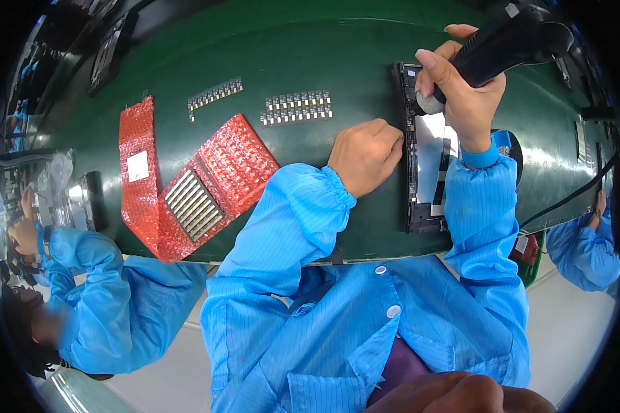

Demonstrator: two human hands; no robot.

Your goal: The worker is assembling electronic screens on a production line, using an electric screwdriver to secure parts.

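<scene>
My right hand (472, 96), with a blue band at its wrist, grips a thick black hand-held tool (506, 48) over a long black device frame (411, 165). A pale round piece (430, 103) shows by the fingertips; whether it belongs to the tool I cannot tell. Inside the frame is a light grey panel (428, 162), partly covered by my right sleeve. My left hand (368, 155) is closed beside the frame's left edge. Its curled fingers hide whatever may be in them. Several strips of small circuit boards (296, 107) lie beyond it.
Another strip of small boards (217, 93) lies farther left on the green table (351, 51). Red bubble wrap (238, 162) holds a block of metallic strips (194, 204). A dark cable (575, 193) runs along the right. Co-workers in blue sit left (110, 296) and right (585, 248).
</scene>
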